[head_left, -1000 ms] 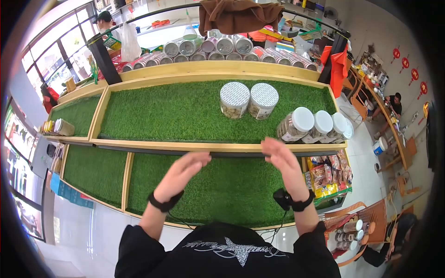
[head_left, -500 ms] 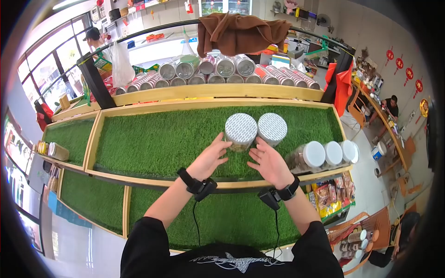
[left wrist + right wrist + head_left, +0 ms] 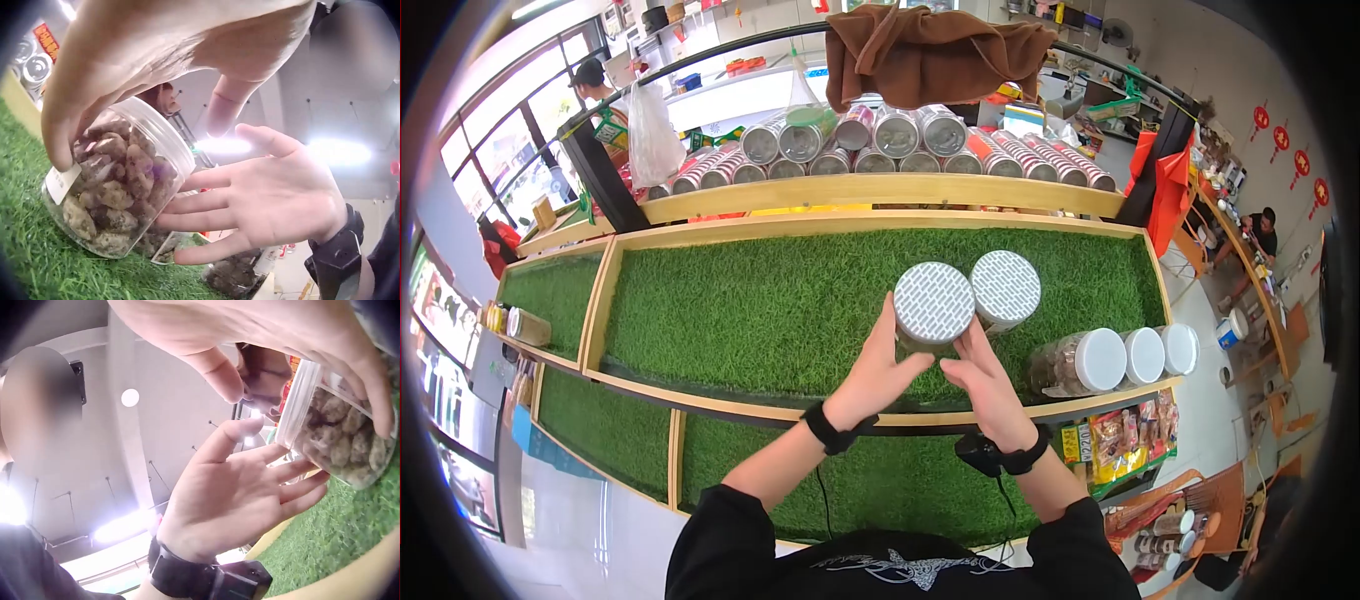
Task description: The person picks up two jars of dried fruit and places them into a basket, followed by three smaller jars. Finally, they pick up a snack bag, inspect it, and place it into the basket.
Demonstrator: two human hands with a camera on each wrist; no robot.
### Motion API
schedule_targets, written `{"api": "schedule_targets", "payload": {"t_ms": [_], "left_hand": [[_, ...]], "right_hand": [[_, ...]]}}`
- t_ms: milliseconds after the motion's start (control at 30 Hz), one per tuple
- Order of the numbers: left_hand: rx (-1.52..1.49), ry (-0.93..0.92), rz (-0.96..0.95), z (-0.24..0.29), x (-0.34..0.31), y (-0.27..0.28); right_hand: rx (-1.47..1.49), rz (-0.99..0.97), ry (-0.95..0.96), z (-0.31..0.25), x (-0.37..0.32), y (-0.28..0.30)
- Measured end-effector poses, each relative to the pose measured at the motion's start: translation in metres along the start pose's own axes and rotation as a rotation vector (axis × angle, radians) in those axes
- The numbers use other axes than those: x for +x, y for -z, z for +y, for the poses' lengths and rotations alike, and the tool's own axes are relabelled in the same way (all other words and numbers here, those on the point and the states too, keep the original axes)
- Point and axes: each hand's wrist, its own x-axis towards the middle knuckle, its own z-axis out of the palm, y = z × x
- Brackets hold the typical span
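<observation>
A clear jar of lumpy brown dried pieces (image 3: 112, 187) with a grey-and-white patterned lid (image 3: 934, 302) stands between both hands on the green turf (image 3: 750, 310). My left hand (image 3: 870, 375) touches its left side, fingers nearly straight along the wall and thumb pointing inward. On the opposite side, my right hand (image 3: 990, 395) lays its extended fingers against the jar; its palm faces the left hand in the left wrist view. Close behind to the right stands a second jar with the same patterned lid (image 3: 1005, 285).
White-lidded jars (image 3: 1100, 360) line the tray's front right corner. A wooden rim (image 3: 750, 400) borders the turf, with a lower turf shelf (image 3: 740, 460) before it. Stacked cans (image 3: 895, 133) lie behind, under a brown cloth (image 3: 930, 60) on a rail. Bagged snacks (image 3: 1115, 445) sit lower right.
The hands first reached from the front rim to the left patterned jar, then settled along its sides. That jar now stands closer to me, forward of its neighbour.
</observation>
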Motion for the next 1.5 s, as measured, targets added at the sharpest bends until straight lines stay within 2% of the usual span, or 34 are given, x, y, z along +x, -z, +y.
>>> {"api": "schedule_targets", "payload": {"t_ms": [67, 133, 200, 267, 333, 567, 667, 700, 800, 867, 933, 1000, 1100, 1233, 1367, 1433, 1500], "left_hand": [[0.177, 0.0, 0.031, 0.016, -0.019, -0.004], [0.252, -0.049, 0.054, 0.043, -0.043, -0.008], [0.396, -0.127, 0.052, 0.063, -0.072, -0.011], [0.574, -0.188, 0.101, 0.087, -0.103, -0.017], [0.336, -0.172, 0.078, 0.087, -0.129, -0.023], [0.053, -0.154, -0.009, 0.077, -0.199, -0.033], [0.022, -0.157, 0.0, 0.077, -0.216, -0.03], [-0.064, -0.148, 0.065, 0.078, -0.22, -0.033], [-0.167, -0.053, -0.045, 0.081, -0.224, -0.032], [-0.125, -0.093, -0.139, 0.078, -0.222, -0.034], [-0.156, -0.063, -0.18, 0.077, -0.224, -0.043], [-0.208, -0.032, -0.217, 0.078, -0.226, -0.051], [-0.438, 0.022, -0.248, 0.093, -0.229, -0.069], [-0.403, -0.122, -0.36, 0.107, -0.24, -0.096], [-0.523, -0.076, -0.463, 0.121, -0.253, -0.139], [-0.554, -0.043, -0.603, 0.126, -0.261, -0.167], [-0.578, -0.06, -0.698, 0.131, -0.272, -0.201]], "right_hand": [[-0.007, 0.007, 0.018, -0.001, -0.016, -0.004], [-0.142, 0.06, 0.112, -0.007, -0.039, -0.013], [-0.154, 0.146, 0.045, -0.017, -0.065, -0.027], [-0.276, 0.111, 0.332, -0.011, -0.089, -0.033], [-0.295, 0.144, 0.395, -0.013, -0.11, -0.045], [-0.693, 0.112, 0.517, -0.017, -0.174, -0.065], [-0.733, 0.094, 0.557, -0.01, -0.2, -0.073], [-0.75, 0.088, 0.523, -0.009, -0.209, -0.075], [-0.719, 0.121, 0.413, -0.014, -0.226, -0.088], [-0.727, 0.194, 0.391, -0.01, -0.238, -0.092], [-0.794, 0.225, 0.434, -0.007, -0.251, -0.091], [-0.805, 0.269, 0.396, -0.007, -0.266, -0.093], [-0.805, 0.345, 0.49, -0.003, -0.289, -0.089], [-0.855, 0.387, 0.443, -0.016, -0.33, -0.075], [-0.847, 0.469, 0.45, -0.022, -0.377, -0.059], [-0.569, 0.438, 0.609, -0.012, -0.409, -0.049], [-0.493, 0.507, 0.564, -0.014, -0.449, -0.047]]}}
